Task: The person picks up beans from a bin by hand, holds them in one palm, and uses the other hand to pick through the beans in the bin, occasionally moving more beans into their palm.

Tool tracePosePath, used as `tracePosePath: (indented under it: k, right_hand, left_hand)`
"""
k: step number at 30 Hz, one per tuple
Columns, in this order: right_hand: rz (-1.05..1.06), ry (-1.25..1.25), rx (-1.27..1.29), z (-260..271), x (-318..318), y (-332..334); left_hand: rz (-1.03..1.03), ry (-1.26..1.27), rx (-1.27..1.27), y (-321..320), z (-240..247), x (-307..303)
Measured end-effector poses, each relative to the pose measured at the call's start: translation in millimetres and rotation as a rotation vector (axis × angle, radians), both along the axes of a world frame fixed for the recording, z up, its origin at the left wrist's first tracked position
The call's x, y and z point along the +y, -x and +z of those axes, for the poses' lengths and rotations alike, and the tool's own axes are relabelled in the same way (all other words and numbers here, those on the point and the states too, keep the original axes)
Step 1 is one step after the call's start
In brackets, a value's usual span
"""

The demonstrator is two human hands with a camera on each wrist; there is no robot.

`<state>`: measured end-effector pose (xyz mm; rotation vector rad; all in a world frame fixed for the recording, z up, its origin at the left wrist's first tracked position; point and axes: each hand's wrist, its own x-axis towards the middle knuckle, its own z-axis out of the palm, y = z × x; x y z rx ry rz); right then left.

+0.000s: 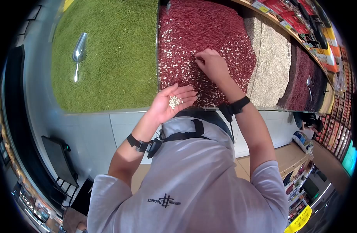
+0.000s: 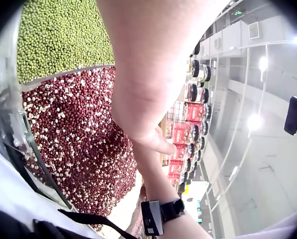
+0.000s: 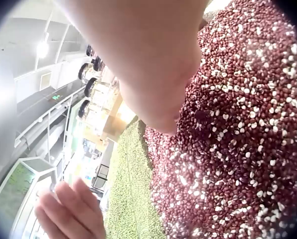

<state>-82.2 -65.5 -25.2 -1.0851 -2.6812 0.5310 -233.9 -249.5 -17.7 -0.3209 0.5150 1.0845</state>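
White kernels [image 1: 175,101] on wide left grip [image 1: 165,105], right grip [image 1: 214,66], hold unclear, over red beans [image 1: 203,25]

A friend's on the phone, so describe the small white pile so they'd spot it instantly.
At the front edge of the red beans, find the upturned left hand. The white pile sits in its palm, gathered together, unlike the similar pale pieces scattered across the beans.
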Motion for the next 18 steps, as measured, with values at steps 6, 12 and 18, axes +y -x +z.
tracePosePath:
  k: [6, 12, 18]
  right_hand:
    - [-0.009, -0.081, -0.091, -16.8, 2.7, 7.2]
    - [-0.029, -0.002, 0.028, -18.1, 7.3, 3.7]
    - [0.024, 0.441, 0.267, 53.4, -32.4, 1.5]
  left_hand:
    - [0.061, 0.011, -0.017, 4.6, -4.9, -15.0]
    - [0.064, 0.007, 0.01, 7.4, -7.3, -19.3]
    - [0.071, 0.016, 0.007, 6.0, 0.5, -13.3]
